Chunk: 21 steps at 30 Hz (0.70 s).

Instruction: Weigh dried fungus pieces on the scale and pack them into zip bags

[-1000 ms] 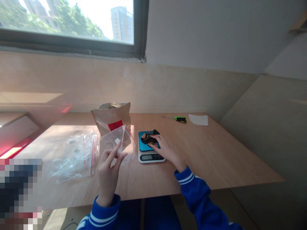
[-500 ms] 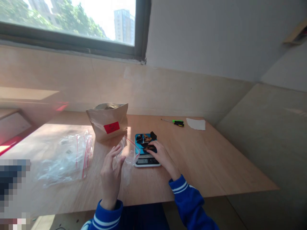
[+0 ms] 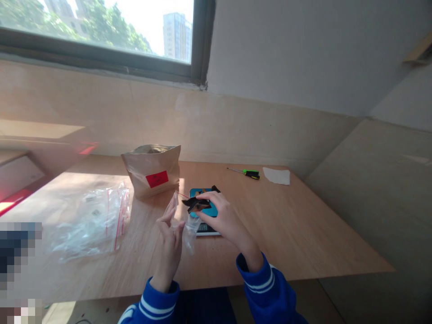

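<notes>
My left hand (image 3: pixel 169 243) grips a clear zip-lock bag (image 3: pixel 191 231) with a red line along its mouth. Between the thumb and fingers of my right hand (image 3: pixel 227 218) is a dark, curled dried piece (image 3: pixel 196 204), held at the bag's mouth. Beneath it sits a kitchen scale (image 3: pixel 213 211) with a blue top and a white front, partly covered by my hand and the bag. More dried pieces (image 3: pixel 215 189) lie at the back of its platform. Its small display (image 3: pixel 202 227) is too blurred to read surely.
Behind the left hand stands a brown pouch (image 3: pixel 148 173) with a red label, its top open. Several clear zip-lock bags (image 3: pixel 97 220) lie on the table's left. A green and black screwdriver (image 3: pixel 250 173) and a white paper piece (image 3: pixel 276 176) lie at the back right.
My right hand has lifted the dark dried piece off the scale and moved it left to the bag. My left hand has shifted right with the bag, nearer the scale.
</notes>
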Each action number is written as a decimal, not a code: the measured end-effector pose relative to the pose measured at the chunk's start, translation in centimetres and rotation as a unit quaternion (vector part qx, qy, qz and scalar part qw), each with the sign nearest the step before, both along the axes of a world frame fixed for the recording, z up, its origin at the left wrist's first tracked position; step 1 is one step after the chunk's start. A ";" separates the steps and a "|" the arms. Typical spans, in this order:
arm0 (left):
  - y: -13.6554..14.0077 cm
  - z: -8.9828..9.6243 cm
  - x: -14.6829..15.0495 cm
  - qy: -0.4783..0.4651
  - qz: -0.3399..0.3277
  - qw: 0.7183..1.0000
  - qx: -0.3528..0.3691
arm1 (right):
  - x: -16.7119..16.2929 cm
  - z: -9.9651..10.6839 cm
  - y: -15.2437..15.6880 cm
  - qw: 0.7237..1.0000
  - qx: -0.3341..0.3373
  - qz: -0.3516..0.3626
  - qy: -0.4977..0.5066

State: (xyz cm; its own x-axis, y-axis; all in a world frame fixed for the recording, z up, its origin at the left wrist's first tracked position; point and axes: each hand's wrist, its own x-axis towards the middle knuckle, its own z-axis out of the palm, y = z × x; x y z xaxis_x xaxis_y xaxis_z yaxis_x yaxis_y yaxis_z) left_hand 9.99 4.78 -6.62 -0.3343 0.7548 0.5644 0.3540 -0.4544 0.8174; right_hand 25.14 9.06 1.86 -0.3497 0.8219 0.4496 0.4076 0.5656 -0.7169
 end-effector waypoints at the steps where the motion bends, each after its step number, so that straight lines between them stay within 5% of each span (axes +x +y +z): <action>1: 0.0 0.0 0.2 -0.019 -0.004 1.000 0.007 | -0.1 0.3 -0.2 1.000 -0.003 0.018 -0.017; 7: 0.0 -0.1 1.1 -0.089 0.060 0.994 -0.018 | -0.3 -2.2 3.4 0.999 -0.031 -0.022 0.033; 14: -0.7 0.2 0.9 -0.076 0.045 0.996 -0.021 | -2.3 -6.3 7.3 0.976 -0.028 -0.090 -0.196; 21: -1.2 1.1 0.8 -0.070 0.068 0.995 -0.027 | -1.8 -7.2 7.5 0.983 -0.041 -0.109 -0.139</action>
